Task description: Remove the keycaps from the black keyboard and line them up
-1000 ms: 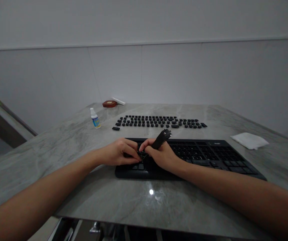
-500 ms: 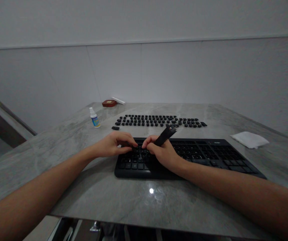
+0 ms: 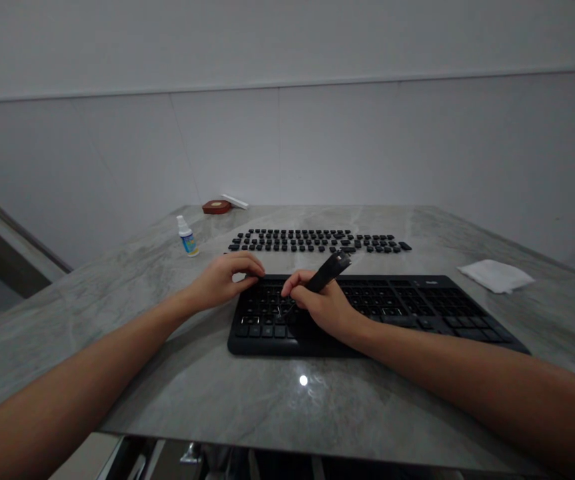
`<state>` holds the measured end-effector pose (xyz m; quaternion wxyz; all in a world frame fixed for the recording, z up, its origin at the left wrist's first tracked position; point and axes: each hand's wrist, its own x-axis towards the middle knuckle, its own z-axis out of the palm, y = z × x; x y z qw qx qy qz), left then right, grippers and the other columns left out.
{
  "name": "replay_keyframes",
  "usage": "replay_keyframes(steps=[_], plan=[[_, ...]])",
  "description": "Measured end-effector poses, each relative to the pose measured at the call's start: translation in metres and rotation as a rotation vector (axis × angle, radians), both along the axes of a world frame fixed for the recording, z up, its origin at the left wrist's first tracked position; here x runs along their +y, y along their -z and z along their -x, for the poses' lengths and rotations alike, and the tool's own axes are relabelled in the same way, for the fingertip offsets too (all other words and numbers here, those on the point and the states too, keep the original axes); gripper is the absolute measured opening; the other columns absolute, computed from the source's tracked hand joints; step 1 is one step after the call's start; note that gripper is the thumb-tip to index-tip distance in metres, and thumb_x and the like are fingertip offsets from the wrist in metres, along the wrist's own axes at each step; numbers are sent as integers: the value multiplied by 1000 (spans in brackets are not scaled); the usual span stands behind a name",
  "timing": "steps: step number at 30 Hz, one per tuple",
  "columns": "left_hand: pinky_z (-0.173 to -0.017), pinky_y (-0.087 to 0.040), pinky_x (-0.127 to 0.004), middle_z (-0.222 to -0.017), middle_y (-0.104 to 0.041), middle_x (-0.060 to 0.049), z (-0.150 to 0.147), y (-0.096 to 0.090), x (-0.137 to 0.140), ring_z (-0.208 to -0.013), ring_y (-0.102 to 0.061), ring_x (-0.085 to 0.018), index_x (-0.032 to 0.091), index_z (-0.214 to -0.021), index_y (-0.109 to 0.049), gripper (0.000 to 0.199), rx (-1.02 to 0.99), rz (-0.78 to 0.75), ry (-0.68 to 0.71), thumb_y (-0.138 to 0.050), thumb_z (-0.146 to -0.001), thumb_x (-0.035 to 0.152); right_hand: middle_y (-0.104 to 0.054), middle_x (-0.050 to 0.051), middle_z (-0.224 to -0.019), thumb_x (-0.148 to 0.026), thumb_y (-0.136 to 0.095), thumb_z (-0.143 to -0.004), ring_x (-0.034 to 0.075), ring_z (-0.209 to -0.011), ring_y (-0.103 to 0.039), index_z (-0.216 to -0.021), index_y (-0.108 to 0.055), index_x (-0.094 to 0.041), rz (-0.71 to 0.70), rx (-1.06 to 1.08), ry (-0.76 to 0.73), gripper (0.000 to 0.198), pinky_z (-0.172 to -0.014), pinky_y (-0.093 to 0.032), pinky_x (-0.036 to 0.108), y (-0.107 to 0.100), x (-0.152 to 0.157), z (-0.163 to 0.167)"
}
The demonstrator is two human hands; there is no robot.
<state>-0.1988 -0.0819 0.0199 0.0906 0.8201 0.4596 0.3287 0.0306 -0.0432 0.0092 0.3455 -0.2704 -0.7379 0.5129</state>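
A black keyboard [image 3: 347, 347] lies in front of me, with many of its upper keycaps off and some still on along the bottom row and right side. My right hand [image 3: 325, 307] is closed round the black handle of a keycap puller [image 3: 328, 270]; its thin wire prongs point down at the keyboard's left part. At the keyboard's top left edge, my left hand [image 3: 225, 280] has thumb and fingers pinched together. Whatever is between those fingertips, if anything, is too small to make out. Several loose keycaps [image 3: 297, 241] lie in rows behind the keyboard.
A small white spray bottle [image 3: 188, 239] with a blue label stands at the left. Behind it are a brown case [image 3: 216, 207] and a white strip [image 3: 235, 201]. To the right lies a folded white cloth [image 3: 496, 276]. The grey marbled table [image 3: 207, 400] meets a wall at the back.
My left hand has moved left and slightly away from me, from over the keys to the keyboard's top left edge. My right hand and the keycap puller stay nearly in place.
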Motion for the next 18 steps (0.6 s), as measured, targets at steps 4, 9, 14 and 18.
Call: replay_keyframes(steps=[4, 9, 14, 18], plan=[[-78, -55, -31, -95, -66, -7, 18, 8, 11, -83, -64, -15, 15, -87, -70, 11, 22, -82, -205, -59, -85, 16, -42, -5, -52, -10, -48, -73, 10, -54, -39, -68, -63, -18, -26, -22, -1, 17, -56, -30, 27, 0, 0, 0], [-81, -53, -33, -93, -67, -7, 37, 21, 28, -85, -64, -17, 16, -82, -70, 12, 131, -134, -295, -59, -83, 15, -43, -5, -52, -8, -48, -72, 10, -53, -39, -66, -62, -18, -23, -36, -2, 18, -55, -31, 26, -2, -1, -1], [-89, -48, -38, -88, -70, -6, 37, 26, 39, -89, -61, -21, 17, -79, -71, 10, 276, -101, -336, -62, -80, 14, -43, -5, -53, -8, -49, -73, 10, -54, -39, -66, -62, -18, -29, -31, -9, 18, -56, -31, 27, -2, -1, -1], [-93, -45, -40, -89, -73, -5, 43, 30, 42, -91, -60, -22, 19, -81, -74, 11, 322, -92, -390, -64, -80, 18, -44, -5, -53, -8, -49, -73, 10, -54, -40, -66, -62, -18, -45, -20, -10, 18, -57, -31, 27, 0, -1, 0]])
